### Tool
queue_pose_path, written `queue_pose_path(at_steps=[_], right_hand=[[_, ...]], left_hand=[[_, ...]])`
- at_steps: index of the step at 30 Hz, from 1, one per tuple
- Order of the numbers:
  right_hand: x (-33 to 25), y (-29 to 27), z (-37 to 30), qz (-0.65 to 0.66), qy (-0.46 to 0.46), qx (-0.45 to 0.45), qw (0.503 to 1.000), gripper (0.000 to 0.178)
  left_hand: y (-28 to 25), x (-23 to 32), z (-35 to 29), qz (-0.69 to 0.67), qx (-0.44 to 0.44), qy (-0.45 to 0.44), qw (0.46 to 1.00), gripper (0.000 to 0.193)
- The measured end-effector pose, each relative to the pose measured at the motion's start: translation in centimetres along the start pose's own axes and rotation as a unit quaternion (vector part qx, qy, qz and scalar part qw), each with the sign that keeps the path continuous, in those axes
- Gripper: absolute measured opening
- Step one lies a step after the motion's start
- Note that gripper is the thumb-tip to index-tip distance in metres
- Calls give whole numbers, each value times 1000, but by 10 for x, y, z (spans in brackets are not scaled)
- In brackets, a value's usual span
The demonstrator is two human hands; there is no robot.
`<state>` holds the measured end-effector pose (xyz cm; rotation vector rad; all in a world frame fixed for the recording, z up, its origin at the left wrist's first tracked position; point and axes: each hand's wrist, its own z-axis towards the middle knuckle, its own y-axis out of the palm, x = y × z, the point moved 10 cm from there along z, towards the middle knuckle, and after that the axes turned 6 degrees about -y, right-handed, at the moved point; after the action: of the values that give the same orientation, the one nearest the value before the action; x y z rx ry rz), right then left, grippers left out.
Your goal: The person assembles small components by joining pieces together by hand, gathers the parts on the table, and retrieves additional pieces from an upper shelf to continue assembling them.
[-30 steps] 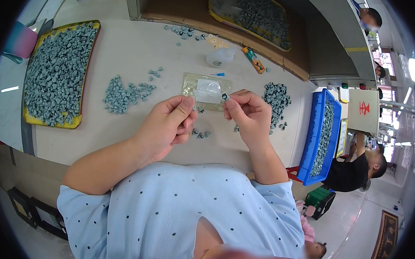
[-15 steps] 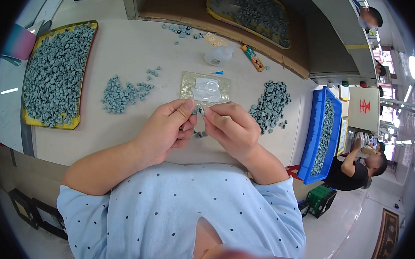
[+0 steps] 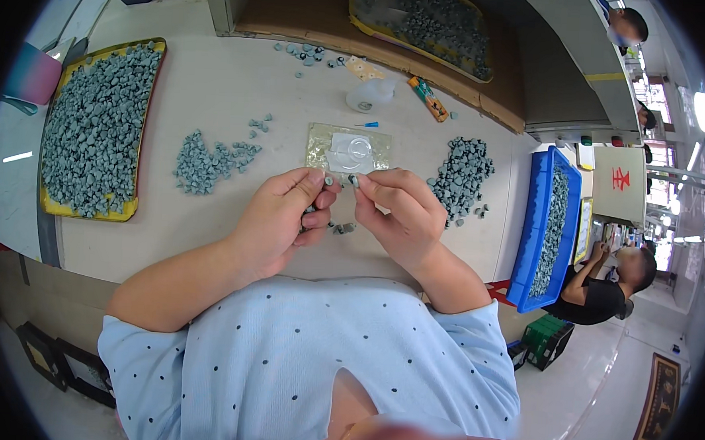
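My left hand is closed. A small grey-green piece sits between its thumb and forefinger, and more dark pieces show under its curled fingers. Just to the right, my right hand pinches another small grey-green piece between thumb and fingertips. The two pieces are apart. Beyond the fingertips lies a yellowish pad with a white sheet and a clear round dish on it. A few loose pieces rest on the table between my hands.
Loose piles of pieces lie to the left and right. A full yellow tray stands far left, a blue bin at right. Behind the pad are a blue-tipped needle, a translucent bottle and an orange-green packet.
My right hand has drawn slightly right with its piece, so the fingertips of both hands are farther apart. A person at the far right has shifted their head and arms.
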<state>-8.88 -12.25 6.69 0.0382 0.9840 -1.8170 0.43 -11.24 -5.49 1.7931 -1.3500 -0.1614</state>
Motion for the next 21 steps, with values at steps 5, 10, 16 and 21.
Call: queue_pose_path(at_steps=[5, 10, 16, 21], right_hand=[[1, 0, 0, 12, -14, -16, 1000, 24], [-7, 4, 0, 8, -54, -39, 998, 26], [-12, 9, -2, -7, -80, -59, 995, 25], [-15, 14, -2, -22, -95, -61, 993, 26]], left_hand=[[4, -1, 0, 20, -1, 5, 1000, 24], [6, -1, 0, 34, -2, 11, 999, 26], [4, -1, -2, 37, -3, 3, 999, 22], [4, 0, -5, 45, -5, 11, 999, 22]])
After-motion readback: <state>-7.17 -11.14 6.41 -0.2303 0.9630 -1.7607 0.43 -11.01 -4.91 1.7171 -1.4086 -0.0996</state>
